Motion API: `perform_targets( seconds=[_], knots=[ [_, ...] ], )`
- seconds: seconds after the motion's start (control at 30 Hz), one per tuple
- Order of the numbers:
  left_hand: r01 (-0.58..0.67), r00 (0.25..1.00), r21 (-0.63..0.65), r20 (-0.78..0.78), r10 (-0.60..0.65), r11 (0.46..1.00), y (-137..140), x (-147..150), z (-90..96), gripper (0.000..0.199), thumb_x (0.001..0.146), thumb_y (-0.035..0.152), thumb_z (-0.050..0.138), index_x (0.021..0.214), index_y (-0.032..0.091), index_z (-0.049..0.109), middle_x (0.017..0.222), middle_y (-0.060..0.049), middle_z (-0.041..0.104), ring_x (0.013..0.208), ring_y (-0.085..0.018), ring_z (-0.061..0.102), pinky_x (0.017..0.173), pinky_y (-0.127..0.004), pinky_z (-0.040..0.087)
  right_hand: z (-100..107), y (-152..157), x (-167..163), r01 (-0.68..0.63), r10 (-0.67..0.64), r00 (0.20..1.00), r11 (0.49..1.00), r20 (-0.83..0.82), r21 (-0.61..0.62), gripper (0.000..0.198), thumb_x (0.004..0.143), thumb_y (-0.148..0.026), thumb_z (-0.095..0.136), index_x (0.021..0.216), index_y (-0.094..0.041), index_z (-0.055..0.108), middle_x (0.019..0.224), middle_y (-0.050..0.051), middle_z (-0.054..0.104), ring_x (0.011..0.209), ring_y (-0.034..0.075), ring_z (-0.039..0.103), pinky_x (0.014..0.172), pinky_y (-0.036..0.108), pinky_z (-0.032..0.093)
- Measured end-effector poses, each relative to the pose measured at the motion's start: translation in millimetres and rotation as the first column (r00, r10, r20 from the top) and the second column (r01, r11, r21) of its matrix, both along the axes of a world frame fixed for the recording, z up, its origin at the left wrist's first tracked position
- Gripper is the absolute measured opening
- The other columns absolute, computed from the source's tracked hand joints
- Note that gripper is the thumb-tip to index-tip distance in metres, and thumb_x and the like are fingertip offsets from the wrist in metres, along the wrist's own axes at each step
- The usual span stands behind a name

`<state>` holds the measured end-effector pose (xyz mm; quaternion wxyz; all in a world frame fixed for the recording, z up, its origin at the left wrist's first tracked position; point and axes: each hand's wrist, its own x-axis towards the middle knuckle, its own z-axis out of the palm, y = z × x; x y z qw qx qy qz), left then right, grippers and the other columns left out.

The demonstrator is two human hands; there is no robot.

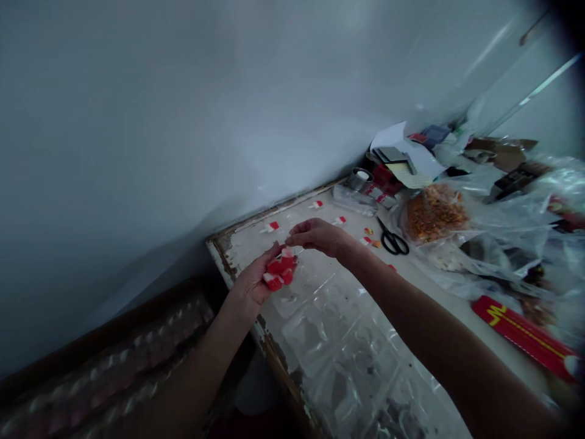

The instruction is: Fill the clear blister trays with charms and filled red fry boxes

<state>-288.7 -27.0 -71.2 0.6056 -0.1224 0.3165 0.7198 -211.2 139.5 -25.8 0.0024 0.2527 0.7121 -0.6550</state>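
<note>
My left hand (256,277) is closed around a cluster of small red-and-white pieces (280,268), held above the table's near left corner. Just above that cluster is my right hand (315,236), its thumb and fingers pinched together. Something pale shows at those fingertips, too small to make out. More red-and-white pieces lie spaced out on the table, among them one piece (270,227) beyond my hands and another piece (316,205) toward the wall. Below my hands spreads a clear plastic tray (320,323) with moulded hollows.
Black-handled scissors (393,239) lie right of the pieces. Farther right are a clear bag of orange-brown bits (436,213), a red packet with yellow marks (523,335), a roll of tape (361,178) and papers (406,155). A wall (228,122) borders the table.
</note>
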Motion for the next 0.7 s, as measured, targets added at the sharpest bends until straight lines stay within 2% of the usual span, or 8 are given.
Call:
perform_targets(
  seconds=[0.1, 0.17, 0.23, 0.37, 0.5, 0.57, 0.63, 0.7],
  knots=[
    [-0.068, 0.998, -0.028, -0.003, 0.068, 0.997, -8, -16, -2.3, 0.016, 0.091, 0.009, 0.056, 0.105, 0.008, 0.065, 0.082, -0.012, 0.073, 0.066, -0.018, 0.072, 0.062, -0.027, 0.062, -5, 3, 11, 0.222, -0.200, 0.962, 0.970, -0.186, 0.103, 0.025, 0.064, -0.036, 0.082, 0.072, -0.018, 0.068, 0.067, 0.000, 0.065, 0.056, 0.010, 0.051, 0.051, 0.023, 0.035],
    [-0.165, 0.985, -0.035, -0.052, 0.163, 0.986, -16, -29, -3.1, 0.023, 0.089, 0.006, 0.055, 0.109, 0.010, 0.065, 0.086, -0.012, 0.074, 0.070, -0.019, 0.073, 0.064, -0.027, 0.062, -17, 4, 17, 0.376, -0.282, 0.909, 0.872, -0.306, 0.313, 0.019, 0.067, -0.032, 0.078, 0.070, -0.018, 0.065, 0.064, -0.001, 0.064, 0.057, 0.011, 0.053, 0.052, 0.024, 0.036],
    [-0.244, 0.965, -0.033, -0.106, 0.239, 0.969, -22, -40, -4.1, 0.025, 0.090, 0.006, 0.053, 0.111, 0.011, 0.065, 0.089, -0.013, 0.074, 0.073, -0.020, 0.074, 0.067, -0.030, 0.063, -36, 2, 20, 0.394, -0.245, 0.912, 0.747, -0.328, 0.536, 0.010, 0.068, -0.024, 0.073, 0.068, -0.018, 0.065, 0.062, -0.001, 0.063, 0.058, 0.012, 0.054, 0.056, 0.024, 0.038],
    [-0.218, 0.971, -0.010, -0.101, 0.216, 0.976, -24, -42, -8.2, 0.022, 0.092, 0.015, 0.053, 0.108, 0.010, 0.067, 0.093, -0.015, 0.075, 0.078, -0.023, 0.075, 0.073, -0.038, 0.064, -69, -9, 20, 0.179, -0.003, 0.979, 0.492, -0.204, 0.852, 0.007, 0.075, -0.014, 0.063, 0.072, -0.019, 0.066, 0.072, 0.001, 0.066, 0.067, 0.013, 0.057, 0.065, 0.025, 0.039],
    [-0.182, 0.983, 0.016, -0.034, 0.182, 0.983, -16, -31, -14.4, 0.023, 0.091, 0.022, 0.056, 0.106, 0.009, 0.068, 0.098, -0.017, 0.074, 0.087, -0.027, 0.075, 0.080, -0.044, 0.063, -82, -16, 23, -0.008, 0.261, 0.965, 0.121, -0.024, 0.993, 0.020, 0.089, -0.011, 0.052, 0.077, -0.019, 0.066, 0.081, 0.006, 0.068, 0.076, 0.017, 0.056, 0.068, 0.029, 0.036],
    [-0.171, 0.985, 0.043, -0.020, 0.172, 0.984, -14, -28, -18.1, 0.022, 0.091, 0.022, 0.058, 0.105, 0.010, 0.069, 0.098, -0.017, 0.074, 0.091, -0.028, 0.074, 0.084, -0.045, 0.062, -85, -16, 25, -0.045, 0.312, 0.949, 0.002, 0.042, 0.999, 0.025, 0.094, -0.013, 0.049, 0.077, -0.018, 0.066, 0.080, 0.007, 0.068, 0.076, 0.019, 0.054, 0.069, 0.031, 0.035],
    [-0.152, 0.988, 0.083, -0.020, 0.154, 0.985, -12, -28, -21.6, 0.021, 0.090, 0.021, 0.059, 0.104, 0.010, 0.069, 0.098, -0.016, 0.075, 0.093, -0.028, 0.074, 0.085, -0.045, 0.061, -88, -16, 27, -0.051, 0.296, 0.954, -0.021, 0.055, 0.998, 0.026, 0.097, -0.016, 0.049, 0.079, -0.018, 0.067, 0.081, 0.007, 0.068, 0.077, 0.019, 0.054, 0.070, 0.031, 0.036],
    [-0.144, 0.988, 0.104, -0.041, 0.149, 0.984, -12, -30, -24.2, 0.021, 0.089, 0.019, 0.059, 0.106, 0.011, 0.069, 0.098, -0.015, 0.075, 0.093, -0.027, 0.074, 0.085, -0.044, 0.062, -91, -15, 27, -0.049, 0.262, 0.964, 0.018, 0.042, 0.999, 0.027, 0.100, -0.021, 0.049, 0.084, -0.017, 0.070, 0.084, 0.009, 0.070, 0.081, 0.020, 0.056, 0.073, 0.031, 0.038]
  ],
)
